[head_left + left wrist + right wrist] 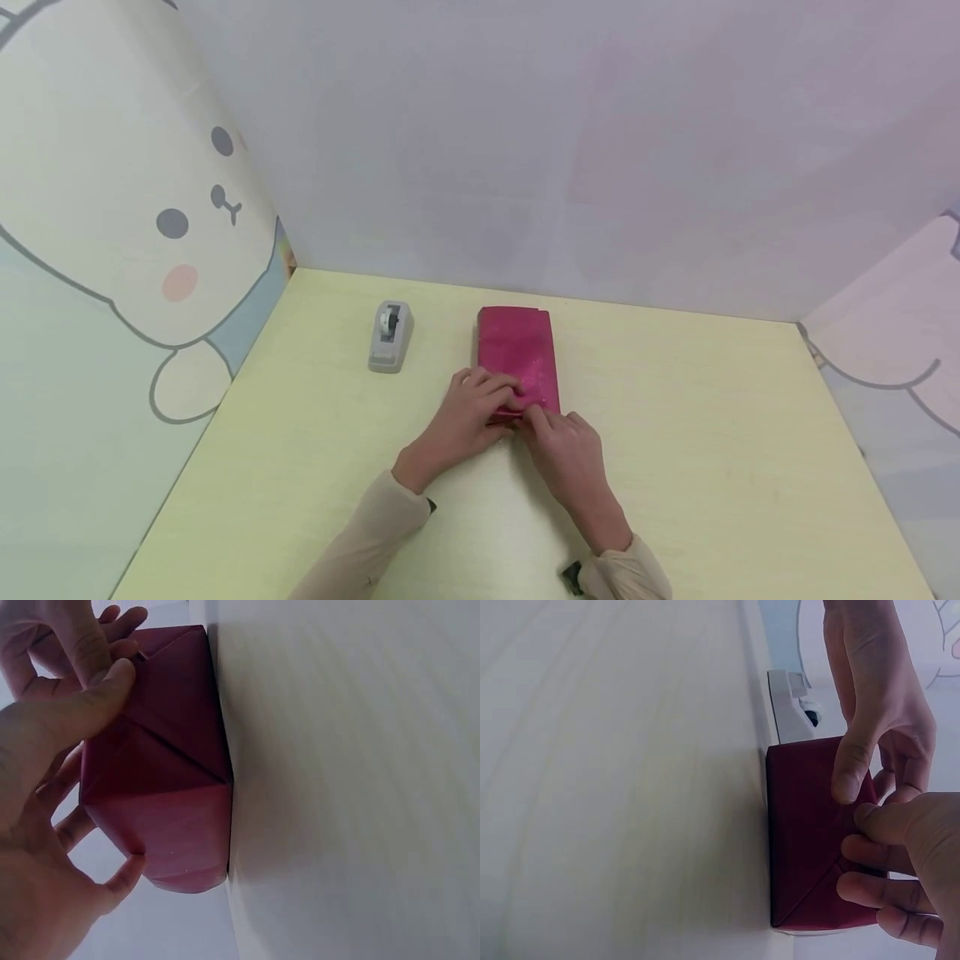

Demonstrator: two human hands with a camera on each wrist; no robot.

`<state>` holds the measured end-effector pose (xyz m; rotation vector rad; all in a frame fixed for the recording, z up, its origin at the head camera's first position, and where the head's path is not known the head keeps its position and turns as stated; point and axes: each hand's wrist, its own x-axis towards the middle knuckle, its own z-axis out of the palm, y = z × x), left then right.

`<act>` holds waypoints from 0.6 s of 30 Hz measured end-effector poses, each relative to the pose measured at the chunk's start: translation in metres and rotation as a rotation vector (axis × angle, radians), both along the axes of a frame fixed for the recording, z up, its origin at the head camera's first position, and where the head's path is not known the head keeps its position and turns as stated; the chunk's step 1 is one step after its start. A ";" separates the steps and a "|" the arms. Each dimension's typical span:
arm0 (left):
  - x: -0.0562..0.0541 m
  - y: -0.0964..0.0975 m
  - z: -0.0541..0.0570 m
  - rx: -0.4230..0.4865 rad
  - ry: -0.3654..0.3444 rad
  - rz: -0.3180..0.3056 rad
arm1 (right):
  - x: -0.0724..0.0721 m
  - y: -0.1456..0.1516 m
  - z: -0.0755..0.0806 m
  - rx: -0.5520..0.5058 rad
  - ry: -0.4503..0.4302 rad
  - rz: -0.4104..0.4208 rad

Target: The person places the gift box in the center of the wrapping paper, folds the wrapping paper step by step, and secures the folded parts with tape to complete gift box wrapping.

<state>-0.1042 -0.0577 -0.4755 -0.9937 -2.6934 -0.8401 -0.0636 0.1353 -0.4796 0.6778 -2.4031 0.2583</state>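
Observation:
A box wrapped in glossy red paper (517, 337) lies on the table, with diagonal folds across its near end (169, 724). My left hand (474, 408) grips it at the near left corner. The left thumb presses the folded end, while other fingers lie over the top and the left side. My right hand (566, 454) meets it at the near top edge, thumb and fingertips pinching the paper flap. In the right wrist view, the left thumb (850, 776) sits right beside the right fingertips (862, 851) on the folded end.
A grey tape dispenser (391, 337) with a roll in it stands left of the box. The pale yellow table (720, 450) backs onto a whitish wall sheet (465, 167). Cartoon-printed sheets (112, 167) border both sides.

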 end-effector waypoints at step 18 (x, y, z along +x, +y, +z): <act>0.000 0.009 0.000 0.020 0.056 0.058 | 0.000 0.005 0.013 -0.135 -0.193 -0.103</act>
